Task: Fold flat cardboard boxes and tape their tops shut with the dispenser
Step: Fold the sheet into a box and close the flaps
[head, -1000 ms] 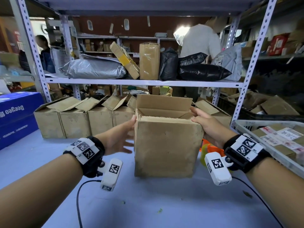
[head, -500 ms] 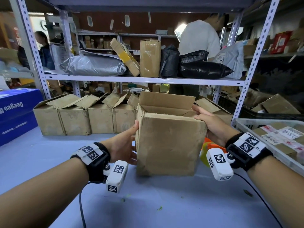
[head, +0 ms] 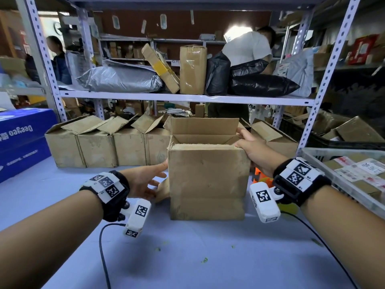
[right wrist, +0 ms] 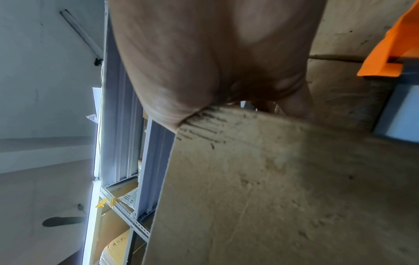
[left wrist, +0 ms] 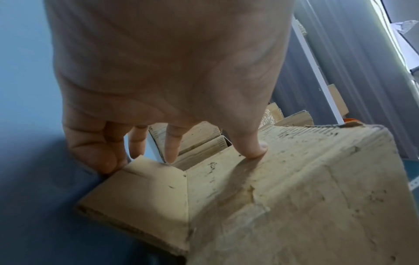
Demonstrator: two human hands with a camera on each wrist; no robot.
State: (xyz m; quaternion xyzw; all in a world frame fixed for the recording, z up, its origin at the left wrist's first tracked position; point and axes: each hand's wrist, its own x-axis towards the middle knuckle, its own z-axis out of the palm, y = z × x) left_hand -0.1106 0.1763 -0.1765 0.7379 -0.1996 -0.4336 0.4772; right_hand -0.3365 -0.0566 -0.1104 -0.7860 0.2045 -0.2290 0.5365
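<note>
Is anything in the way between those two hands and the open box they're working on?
Nothing visible is. The left hand already touches the box on its left side, by a flap sticking out low down. The right hand grips the top right corner.

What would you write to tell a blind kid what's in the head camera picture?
Two hands steady an open cardboard box on a blue table: the right hand grips its top corner, the left hand touches its side and a flap there. More boxes line up behind.
</note>
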